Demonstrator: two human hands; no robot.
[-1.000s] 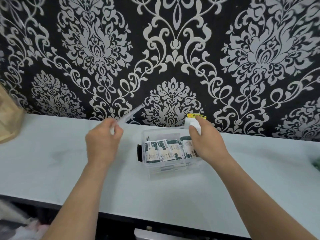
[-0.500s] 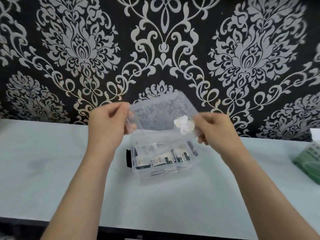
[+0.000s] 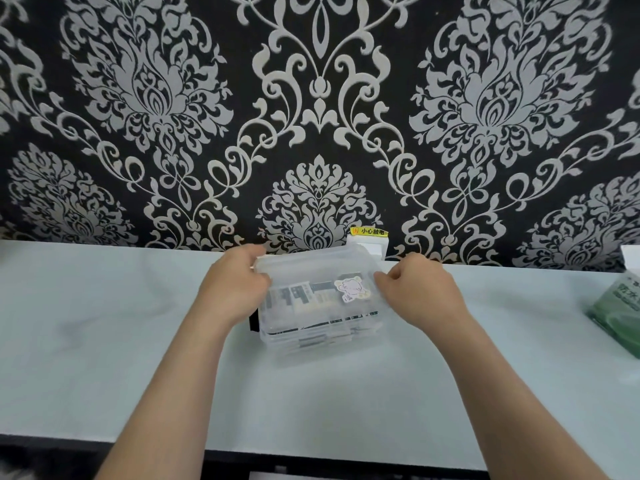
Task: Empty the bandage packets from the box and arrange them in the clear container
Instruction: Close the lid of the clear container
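While the clear plastic lid lies over the rectangular clear container, both hands hold it by its short ends. The left hand has its grip curled round the left end, and the right hand has its grip curled on the right end, beside a pale cartoon sticker. The container stands near the back edge of the pale counter, its long axis running left to right, one end under each hand. White-and-dark bandage packets show inside through the lid. A black latch sits on the left end, just below the left hand, which looks nearer for clipping it. The green box lies well apart at the counter's right edge.
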